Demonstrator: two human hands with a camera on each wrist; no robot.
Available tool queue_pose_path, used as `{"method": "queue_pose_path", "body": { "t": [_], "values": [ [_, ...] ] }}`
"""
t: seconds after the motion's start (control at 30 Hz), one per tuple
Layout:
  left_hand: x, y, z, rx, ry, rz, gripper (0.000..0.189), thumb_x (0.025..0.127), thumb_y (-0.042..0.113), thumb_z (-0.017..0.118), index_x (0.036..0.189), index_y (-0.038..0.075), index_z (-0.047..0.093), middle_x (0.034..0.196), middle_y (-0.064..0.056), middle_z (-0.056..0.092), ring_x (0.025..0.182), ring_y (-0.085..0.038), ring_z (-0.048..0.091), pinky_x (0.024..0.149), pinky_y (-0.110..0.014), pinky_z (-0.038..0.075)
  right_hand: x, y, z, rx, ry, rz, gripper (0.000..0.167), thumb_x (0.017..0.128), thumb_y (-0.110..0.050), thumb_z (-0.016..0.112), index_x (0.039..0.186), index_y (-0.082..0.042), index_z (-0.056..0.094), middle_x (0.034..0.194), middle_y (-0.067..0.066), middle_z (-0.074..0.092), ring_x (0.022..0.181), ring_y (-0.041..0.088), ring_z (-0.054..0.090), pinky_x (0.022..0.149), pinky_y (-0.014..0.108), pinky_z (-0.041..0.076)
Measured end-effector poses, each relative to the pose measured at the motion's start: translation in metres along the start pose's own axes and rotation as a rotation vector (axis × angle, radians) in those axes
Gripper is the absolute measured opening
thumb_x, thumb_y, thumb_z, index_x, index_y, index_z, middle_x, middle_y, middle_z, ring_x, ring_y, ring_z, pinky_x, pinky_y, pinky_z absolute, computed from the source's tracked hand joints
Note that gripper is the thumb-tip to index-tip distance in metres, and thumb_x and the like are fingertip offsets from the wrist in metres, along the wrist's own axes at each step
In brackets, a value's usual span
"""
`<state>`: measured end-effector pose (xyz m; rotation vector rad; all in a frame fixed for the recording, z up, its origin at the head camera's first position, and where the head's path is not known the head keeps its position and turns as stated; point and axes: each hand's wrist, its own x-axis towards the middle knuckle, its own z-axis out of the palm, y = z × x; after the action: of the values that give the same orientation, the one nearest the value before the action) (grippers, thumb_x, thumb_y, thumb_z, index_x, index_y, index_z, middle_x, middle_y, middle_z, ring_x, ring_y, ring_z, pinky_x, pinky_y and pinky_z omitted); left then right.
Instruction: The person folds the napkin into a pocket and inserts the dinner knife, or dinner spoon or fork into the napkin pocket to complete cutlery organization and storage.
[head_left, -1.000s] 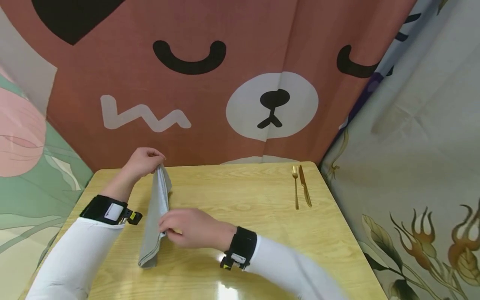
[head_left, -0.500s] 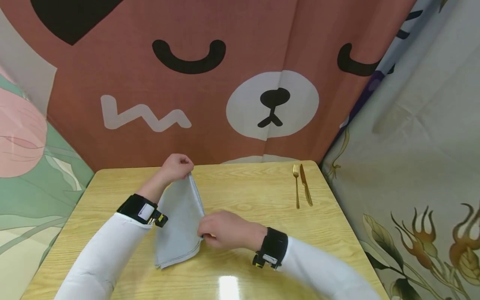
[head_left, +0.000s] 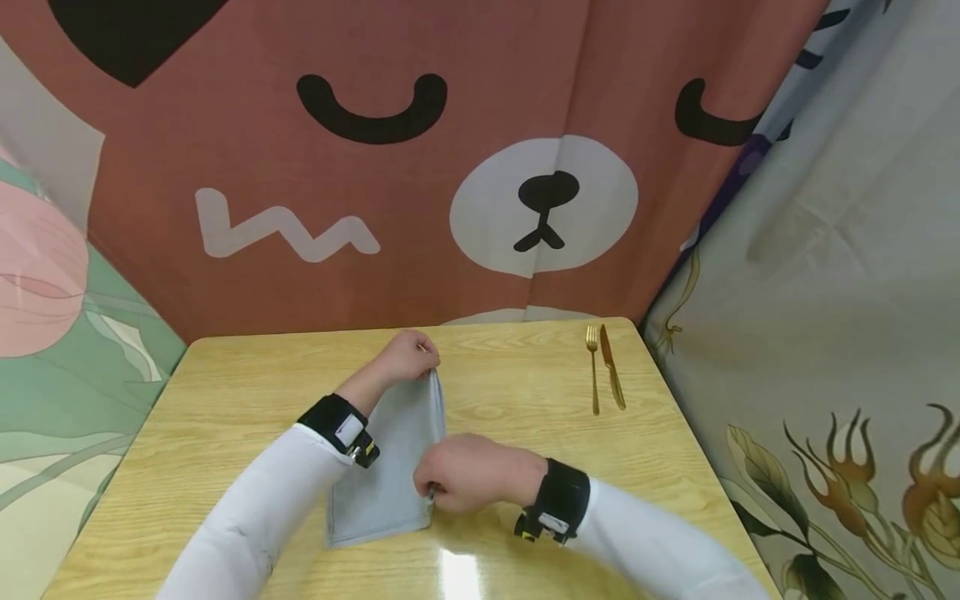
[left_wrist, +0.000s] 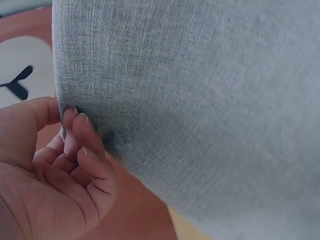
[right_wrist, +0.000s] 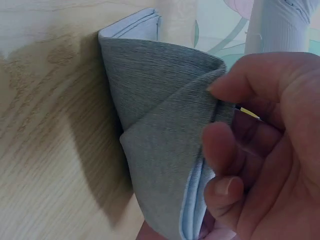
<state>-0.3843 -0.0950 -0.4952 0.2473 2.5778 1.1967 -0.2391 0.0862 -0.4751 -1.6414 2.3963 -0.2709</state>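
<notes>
A folded grey cloth napkin (head_left: 386, 467) hangs between both hands over the left-middle part of the table, its lower edge near the tabletop. My left hand (head_left: 408, 356) pinches its far corner; in the left wrist view the thumb and fingertips (left_wrist: 85, 131) close on the cloth's edge. My right hand (head_left: 472, 472) grips the near part of the napkin's right edge. Seen from the right wrist, the folded layers (right_wrist: 192, 195) of the napkin show beside the curled fingers (right_wrist: 218, 150), and the cloth stands tilted above the wood.
A gold fork (head_left: 593, 367) and a gold knife (head_left: 612, 367) lie side by side near the far right corner of the wooden table (head_left: 517, 383). Printed curtains hang behind and to the sides, close to the table's edges.
Both hands have moved right with the napkin, the left one also nearer to me. The napkin has turned so its broad face shows. The fork and knife stay in place.
</notes>
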Motion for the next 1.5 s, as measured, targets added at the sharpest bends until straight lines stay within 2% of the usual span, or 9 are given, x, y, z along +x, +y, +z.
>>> {"method": "queue_pose_path", "body": {
  "t": [0.3,0.47,0.7,0.87,0.97,1.07,1.17,1.37,1.5],
  "values": [
    [0.011,0.001,0.048,-0.016,-0.059,-0.011,0.02,0.1,0.026,0.063,0.097,0.009,0.072,0.079,-0.004,0.067,0.072,-0.018,0.061,0.064,-0.029,0.048,-0.015,0.008,0.016,-0.012,-0.088,0.053,0.023,0.088,-0.005,0.066,0.09,-0.027,0.074,0.084,-0.019,0.063,0.074,-0.004,0.052,0.068,0.011,0.044],
    [0.011,0.002,0.066,0.019,-0.055,-0.009,0.026,0.102,0.026,0.062,0.084,0.009,0.071,0.076,-0.002,0.066,0.068,-0.017,0.059,0.061,-0.029,0.046,-0.019,0.007,0.024,-0.031,-0.111,0.065,0.024,0.085,-0.004,0.066,0.09,-0.026,0.073,0.083,-0.018,0.06,0.073,-0.002,0.05,0.065,0.012,0.042],
    [0.014,0.003,0.083,0.077,-0.06,0.002,0.034,0.1,0.022,0.062,0.067,0.012,0.062,0.065,0.0,0.056,0.059,-0.017,0.05,0.056,-0.029,0.04,-0.022,0.007,0.033,-0.076,-0.127,0.058,0.031,0.08,-0.003,0.068,0.071,-0.022,0.046,0.073,-0.008,0.035,0.065,0.006,0.03,0.056,0.018,0.023],
    [0.018,0.0,0.092,0.145,-0.054,0.008,0.018,0.096,0.017,0.063,0.079,0.012,0.068,0.08,-0.003,0.064,0.068,-0.018,0.058,0.059,-0.03,0.045,-0.025,0.009,0.04,-0.033,-0.155,0.085,0.033,0.08,-0.003,0.07,0.069,-0.022,0.046,0.071,-0.009,0.036,0.065,0.005,0.032,0.057,0.017,0.026],
    [0.019,-0.002,0.097,0.178,-0.065,0.004,0.012,0.097,0.018,0.062,0.097,0.009,0.071,0.103,-0.008,0.069,0.085,-0.021,0.062,0.073,-0.035,0.053,-0.027,0.011,0.044,0.007,-0.161,0.099,0.03,0.081,-0.003,0.07,0.07,-0.022,0.049,0.071,-0.009,0.038,0.065,0.005,0.034,0.058,0.016,0.028],
    [0.019,-0.005,0.099,0.196,-0.07,0.013,0.028,0.099,0.021,0.061,0.122,0.009,0.067,0.132,-0.011,0.065,0.112,-0.024,0.062,0.098,-0.043,0.053,-0.028,0.012,0.049,0.035,-0.166,0.11,0.028,0.08,-0.004,0.071,0.071,-0.022,0.051,0.071,-0.01,0.04,0.065,0.005,0.036,0.058,0.016,0.029],
    [0.017,-0.009,0.098,0.199,-0.077,0.051,0.039,0.1,0.022,0.06,0.138,0.011,0.061,0.142,-0.011,0.061,0.118,-0.025,0.059,0.107,-0.045,0.049,-0.029,0.014,0.051,0.064,-0.173,0.118,0.027,0.082,-0.007,0.072,0.072,-0.022,0.052,0.072,-0.01,0.041,0.065,0.005,0.037,0.058,0.017,0.03],
    [0.01,-0.018,0.098,0.154,-0.145,0.15,0.04,0.1,0.019,0.062,0.139,0.011,0.06,0.099,-0.005,0.063,0.081,-0.017,0.054,0.074,-0.034,0.046,-0.034,0.017,0.058,0.107,-0.168,0.133,0.025,0.084,-0.01,0.072,0.074,-0.024,0.054,0.071,-0.012,0.043,0.066,0.004,0.038,0.06,0.016,0.033],
    [0.003,-0.025,0.101,0.159,-0.157,0.2,0.039,0.1,0.019,0.064,0.137,0.011,0.062,0.092,-0.001,0.06,0.08,-0.014,0.054,0.072,-0.031,0.045,-0.033,0.018,0.064,0.116,-0.146,0.155,0.024,0.084,-0.013,0.071,0.073,-0.024,0.054,0.07,-0.012,0.043,0.064,0.003,0.038,0.058,0.016,0.032]
  ]
}}
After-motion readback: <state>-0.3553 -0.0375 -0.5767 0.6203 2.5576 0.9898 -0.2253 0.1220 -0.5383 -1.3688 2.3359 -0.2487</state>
